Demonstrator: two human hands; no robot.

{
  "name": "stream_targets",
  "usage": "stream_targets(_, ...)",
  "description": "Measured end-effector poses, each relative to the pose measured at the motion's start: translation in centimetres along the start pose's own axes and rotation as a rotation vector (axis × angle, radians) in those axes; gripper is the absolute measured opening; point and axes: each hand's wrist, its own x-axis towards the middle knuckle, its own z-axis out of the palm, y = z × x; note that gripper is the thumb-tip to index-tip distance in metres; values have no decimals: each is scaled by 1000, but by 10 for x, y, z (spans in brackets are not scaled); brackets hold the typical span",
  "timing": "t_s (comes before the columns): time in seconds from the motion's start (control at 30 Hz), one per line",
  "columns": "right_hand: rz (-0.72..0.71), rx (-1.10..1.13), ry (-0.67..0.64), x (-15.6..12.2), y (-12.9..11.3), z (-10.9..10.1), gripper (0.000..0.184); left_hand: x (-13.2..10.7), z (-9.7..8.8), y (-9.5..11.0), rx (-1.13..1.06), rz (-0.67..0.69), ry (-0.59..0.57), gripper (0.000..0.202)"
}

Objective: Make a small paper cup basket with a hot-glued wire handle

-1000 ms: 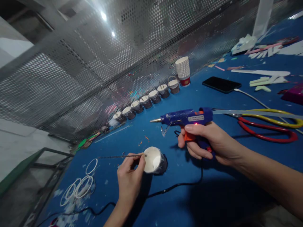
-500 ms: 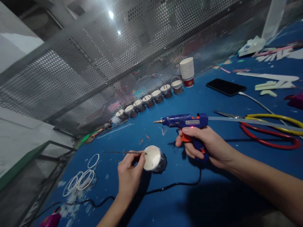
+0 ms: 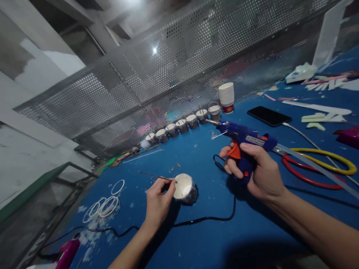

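Note:
My left hand (image 3: 158,201) pinches a thin dark twig (image 3: 150,174) between thumb and fingertips, with one end against the rim of a small paper cup (image 3: 183,186). The cup is white inside, dark outside, and leans with its mouth toward the left hand. In my right hand (image 3: 265,170) is a blue hot glue gun (image 3: 244,134), fingers round its grip and by the orange trigger. Its nozzle points up and left, apart from the cup. A long clear glue stick (image 3: 311,160) runs out of its back.
A row of similar cups (image 3: 181,126) stands along the perforated metal panel (image 3: 126,89), ending at a stack of paper cups (image 3: 226,95). Scissors (image 3: 311,183) and a phone (image 3: 269,116) lie right. White rings (image 3: 109,206) and a black cord (image 3: 207,219) lie left and in front.
My right hand has drawn the glue gun rightward, away from the cup, and its nozzle has tipped up. The left hand still holds the twig at the cup. The whole view has shifted slightly.

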Motion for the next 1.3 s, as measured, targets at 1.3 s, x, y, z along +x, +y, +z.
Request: stream_targets(1.3, -147, -1501, -337, 9, 29, -32, 33, 9, 0, 0, 9, 159, 43, 25)
